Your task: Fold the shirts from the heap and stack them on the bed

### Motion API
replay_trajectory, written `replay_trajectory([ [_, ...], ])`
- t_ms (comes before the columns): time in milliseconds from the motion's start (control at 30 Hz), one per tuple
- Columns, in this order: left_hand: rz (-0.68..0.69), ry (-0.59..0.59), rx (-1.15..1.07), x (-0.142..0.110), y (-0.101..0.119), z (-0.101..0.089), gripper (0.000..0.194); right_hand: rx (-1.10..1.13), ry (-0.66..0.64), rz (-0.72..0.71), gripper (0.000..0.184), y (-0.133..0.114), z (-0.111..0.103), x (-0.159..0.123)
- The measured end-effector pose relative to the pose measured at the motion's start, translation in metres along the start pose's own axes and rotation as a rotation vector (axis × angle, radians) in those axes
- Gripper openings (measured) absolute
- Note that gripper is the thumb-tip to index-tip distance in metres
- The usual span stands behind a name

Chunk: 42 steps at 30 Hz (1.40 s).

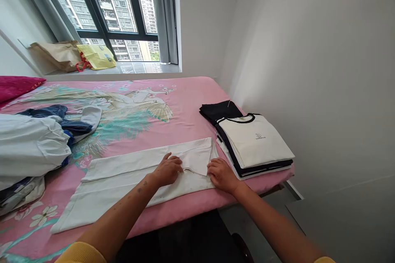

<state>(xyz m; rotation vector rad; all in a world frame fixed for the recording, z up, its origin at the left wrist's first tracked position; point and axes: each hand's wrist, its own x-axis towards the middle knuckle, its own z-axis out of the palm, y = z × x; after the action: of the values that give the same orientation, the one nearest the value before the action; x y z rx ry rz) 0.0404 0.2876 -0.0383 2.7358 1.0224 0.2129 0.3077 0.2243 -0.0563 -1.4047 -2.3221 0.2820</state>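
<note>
A pair of white trousers (pixel 123 176) lies flat on the bed, folded lengthwise with one layer over the other. My left hand (pixel 168 169) rests at the middle of them, its fingers bent and closed on a fold of the cloth. At the right end, my right hand (pixel 222 174) has its fingers curled on the edge of the upper layer. Between the two hands a loose, slightly raised fold runs across the fabric. My fingertips are partly hidden against the cloth.
Just right of the trousers stands a stack of folded clothes, topped by a cream T-shirt (pixel 256 137) with black trim. A heap of white and blue clothes (pixel 33 144) lies at the left. Bags (pixel 97 57) sit on the windowsill. The pink bed (pixel 191 94) ends near the right wall.
</note>
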Motion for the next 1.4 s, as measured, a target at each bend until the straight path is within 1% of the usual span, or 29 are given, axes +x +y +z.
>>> replay_trajectory([
  [67, 0.008, 0.04, -0.013, 0.002, 0.0, -0.002, 0.039, 0.03, 0.031, 0.054, 0.026, -0.003, 0.001, 0.004],
  [133, -0.011, 0.101, -0.018, 0.009, 0.004, -0.002, 0.041, 0.073, 0.111, 0.125, 0.029, -0.008, 0.001, 0.016],
  [233, -0.096, 0.16, -0.014, 0.021, 0.011, 0.003, 0.041, 0.129, 0.174, 0.18, 0.031, -0.019, 0.002, 0.038],
  [300, -0.153, 0.196, -0.018, 0.022, 0.016, 0.009, 0.039, 0.13, 0.155, 0.165, 0.028, -0.026, 0.005, 0.045],
  [367, -0.188, 0.254, -0.025, 0.015, 0.019, 0.016, 0.032, 0.094, 0.109, 0.125, 0.027, -0.032, 0.011, 0.044],
  [467, -0.173, 0.34, -0.04, -0.001, 0.021, 0.025, 0.021, 0.023, 0.02, 0.105, 0.036, -0.038, 0.025, 0.035],
  [500, -0.147, 0.356, -0.048, -0.006, 0.021, 0.028, 0.021, 0.009, -0.003, 0.112, 0.035, -0.039, 0.03, 0.033],
  [567, -0.095, 0.382, -0.07, -0.009, 0.021, 0.033, 0.025, 0.004, -0.027, 0.143, 0.025, -0.04, 0.036, 0.03],
  [633, -0.08, 0.402, -0.091, -0.004, 0.019, 0.036, 0.03, 0.024, -0.014, 0.186, 0.018, -0.04, 0.037, 0.034],
  [667, -0.095, 0.404, -0.098, 0.003, 0.018, 0.037, 0.032, 0.039, 0.008, 0.209, 0.02, -0.04, 0.035, 0.038],
  [733, -0.16, 0.37, -0.102, 0.02, 0.016, 0.037, 0.037, 0.071, 0.076, 0.255, 0.026, -0.039, 0.032, 0.05],
  [833, -0.283, 0.24, -0.07, 0.045, 0.013, 0.039, 0.041, 0.067, 0.156, 0.311, 0.033, -0.035, 0.033, 0.069],
  [900, -0.386, 0.147, -0.021, 0.054, 0.01, 0.043, 0.043, 0.01, 0.135, 0.394, 0.037, -0.03, 0.043, 0.077],
  [967, -0.498, 0.078, 0.015, 0.053, 0.007, 0.05, 0.051, -0.058, 0.064, 0.502, 0.046, -0.024, 0.058, 0.078],
  [1033, -0.572, 0.047, 0.018, 0.046, 0.005, 0.056, 0.066, -0.118, -0.002, 0.568, 0.057, -0.019, 0.074, 0.074],
  [1100, -0.577, 0.036, -0.004, 0.038, 0.004, 0.057, 0.075, -0.179, -0.035, 0.576, 0.062, -0.015, 0.087, 0.068],
  [1167, -0.544, 0.018, -0.052, 0.03, 0.001, 0.053, 0.077, -0.236, -0.046, 0.575, 0.062, -0.014, 0.095, 0.064],
  [1233, -0.527, 0.016, -0.09, 0.021, -0.008, 0.046, 0.075, -0.282, -0.046, 0.57, 0.061, -0.014, 0.098, 0.061],
  [1267, -0.542, 0.02, -0.089, 0.013, -0.017, 0.041, 0.073, -0.301, -0.04, 0.563, 0.061, -0.014, 0.099, 0.06],
  [1333, -0.633, 0.021, -0.048, -0.011, -0.041, 0.032, 0.069, -0.332, -0.025, 0.547, 0.06, -0.014, 0.1, 0.059],
  [1400, -0.776, -0.004, 0.008, -0.049, -0.072, 0.023, 0.068, -0.351, -0.014, 0.534, 0.06, -0.014, 0.102, 0.058],
])
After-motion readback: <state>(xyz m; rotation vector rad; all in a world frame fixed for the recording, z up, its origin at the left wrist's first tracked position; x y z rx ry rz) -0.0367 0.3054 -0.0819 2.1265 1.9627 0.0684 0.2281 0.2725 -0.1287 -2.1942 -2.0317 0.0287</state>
